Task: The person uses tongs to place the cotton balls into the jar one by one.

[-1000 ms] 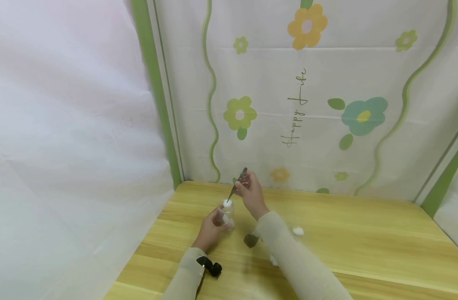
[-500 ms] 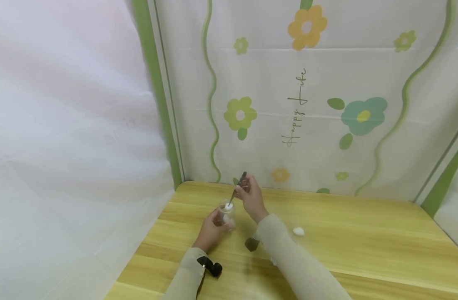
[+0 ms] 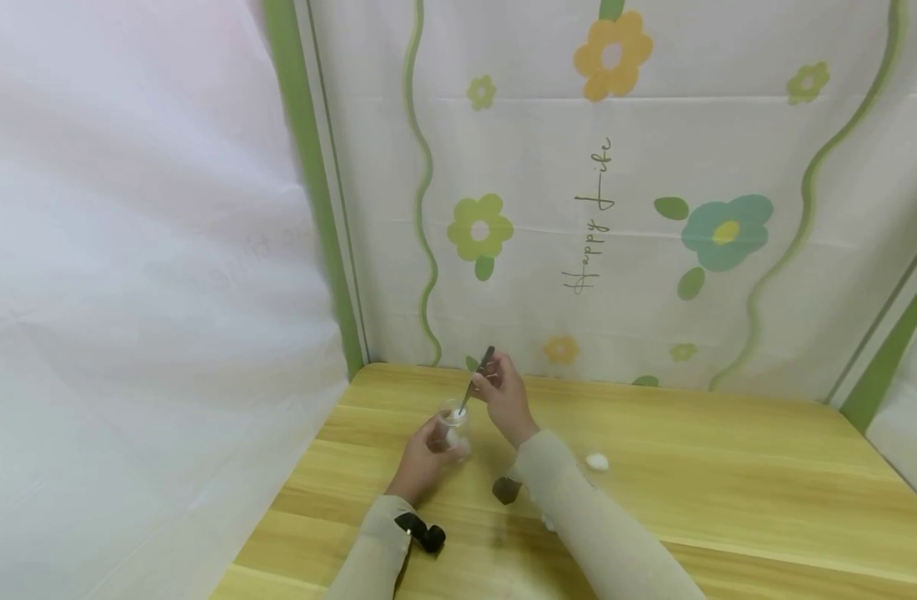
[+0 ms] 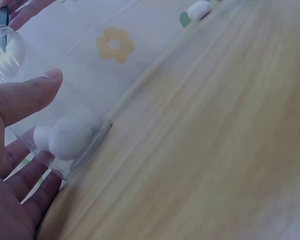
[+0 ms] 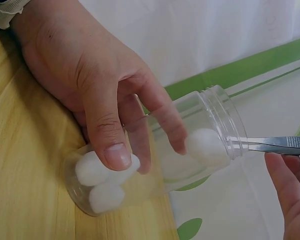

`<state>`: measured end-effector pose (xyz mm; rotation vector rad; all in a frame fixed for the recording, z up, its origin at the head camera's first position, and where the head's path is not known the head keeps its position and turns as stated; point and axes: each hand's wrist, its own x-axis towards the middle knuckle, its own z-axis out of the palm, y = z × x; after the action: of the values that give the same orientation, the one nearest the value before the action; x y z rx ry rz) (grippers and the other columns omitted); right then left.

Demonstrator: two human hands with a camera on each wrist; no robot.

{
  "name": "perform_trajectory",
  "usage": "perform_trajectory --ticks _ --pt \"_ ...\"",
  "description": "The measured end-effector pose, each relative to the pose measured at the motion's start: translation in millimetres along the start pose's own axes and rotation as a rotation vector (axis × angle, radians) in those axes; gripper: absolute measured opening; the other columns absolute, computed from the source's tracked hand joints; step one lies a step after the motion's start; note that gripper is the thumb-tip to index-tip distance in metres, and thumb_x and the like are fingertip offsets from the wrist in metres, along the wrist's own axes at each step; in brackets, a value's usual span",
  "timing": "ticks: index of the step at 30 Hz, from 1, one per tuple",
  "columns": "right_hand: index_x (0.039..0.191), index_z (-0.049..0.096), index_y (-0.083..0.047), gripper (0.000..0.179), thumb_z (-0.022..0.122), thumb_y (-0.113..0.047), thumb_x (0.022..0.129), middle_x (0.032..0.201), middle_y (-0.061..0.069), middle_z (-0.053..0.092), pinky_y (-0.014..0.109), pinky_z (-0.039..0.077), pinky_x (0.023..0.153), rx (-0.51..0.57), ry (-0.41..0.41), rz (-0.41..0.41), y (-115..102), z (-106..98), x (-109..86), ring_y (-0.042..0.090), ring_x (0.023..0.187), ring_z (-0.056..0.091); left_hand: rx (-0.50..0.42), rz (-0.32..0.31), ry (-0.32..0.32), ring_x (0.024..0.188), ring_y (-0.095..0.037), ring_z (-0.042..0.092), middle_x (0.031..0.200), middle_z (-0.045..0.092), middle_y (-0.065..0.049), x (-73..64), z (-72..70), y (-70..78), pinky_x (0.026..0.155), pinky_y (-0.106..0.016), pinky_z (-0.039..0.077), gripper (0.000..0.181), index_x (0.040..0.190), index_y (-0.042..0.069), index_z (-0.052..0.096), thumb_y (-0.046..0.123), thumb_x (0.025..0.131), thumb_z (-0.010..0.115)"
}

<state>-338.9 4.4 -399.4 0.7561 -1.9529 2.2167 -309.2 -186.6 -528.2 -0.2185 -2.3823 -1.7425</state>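
My left hand (image 3: 419,462) grips a clear jar (image 5: 165,175) standing on the table, thumb on one side and fingers round the other. At the bottom of the jar lie several white cotton balls (image 5: 107,198). My right hand (image 3: 507,400) pinches a pair of metal tweezers (image 5: 277,145) that slants down through the jar's uncapped mouth. Just inside the neck, another cotton ball (image 5: 206,147) is at the tweezer tips. Whether the tips still squeeze it cannot be seen clearly.
On the wooden table (image 3: 729,475), a loose cotton ball (image 3: 597,462) lies right of my right forearm. Another white piece (image 3: 548,522) is partly hidden by that sleeve. A flower-printed curtain (image 3: 533,167) hangs behind the table's far edge.
My right hand has lowered slightly, bringing the tweezers and cotton ball from the jar's top down into its neck. The left hand stays in place round the jar.
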Motion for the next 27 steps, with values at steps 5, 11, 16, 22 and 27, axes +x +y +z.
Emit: perform_trajectory --ticks 5,11,16,22,27 --pt "0.121 0.048 -0.002 0.028 0.057 0.002 0.095 0.103 0.019 0.055 0.037 0.056 0.081 -0.011 0.026 -0.019 16.2 -3.1 5.7 0.04 0.096 0.061 0.016 0.001 -0.011 0.105 -0.025 0.06 0.12 0.063 -0.008 -4.0 0.4 10.3 0.091 -0.042 0.049 0.068 0.144 0.02 0.047 0.019 0.083 0.079" --pt "0.12 0.048 -0.004 0.028 0.059 -0.002 0.095 0.104 0.018 0.055 0.036 0.056 0.081 -0.031 0.035 -0.053 20.1 -4.6 7.2 0.034 0.094 0.063 0.016 0.053 -0.025 0.104 -0.026 0.06 0.117 0.064 -0.007 -14.0 -3.6 34.5 0.089 -0.041 0.05 0.066 0.144 0.014 0.047 0.012 0.085 0.077" --pt "0.121 0.047 -0.005 0.029 0.059 -0.002 0.095 0.104 0.017 0.054 0.035 0.056 0.081 -0.026 0.032 -0.046 20.7 -5.0 6.8 0.037 0.096 0.062 0.022 0.067 -0.018 0.106 -0.027 0.059 0.119 0.063 -0.009 -15.3 -3.8 35.6 0.091 -0.044 0.049 0.065 0.143 0.013 0.048 0.012 0.085 0.076" --pt "0.121 0.047 -0.005 0.029 0.059 -0.001 0.095 0.104 0.016 0.054 0.035 0.056 0.081 -0.012 0.043 -0.032 19.9 -4.6 6.9 0.038 0.096 0.062 0.019 0.028 -0.011 0.107 -0.027 0.059 0.118 0.063 -0.007 -12.8 -2.4 33.5 0.094 -0.046 0.047 0.067 0.144 0.014 0.047 0.01 0.084 0.077" --pt "0.12 0.047 -0.005 0.029 0.059 -0.001 0.095 0.104 0.016 0.053 0.034 0.055 0.082 -0.007 0.047 -0.023 18.8 -4.8 7.1 0.04 0.098 0.061 0.009 0.013 -0.01 0.107 -0.027 0.059 0.12 0.063 -0.007 -4.8 -0.8 13.1 0.093 -0.046 0.047 0.069 0.145 0.019 0.046 0.013 0.083 0.078"
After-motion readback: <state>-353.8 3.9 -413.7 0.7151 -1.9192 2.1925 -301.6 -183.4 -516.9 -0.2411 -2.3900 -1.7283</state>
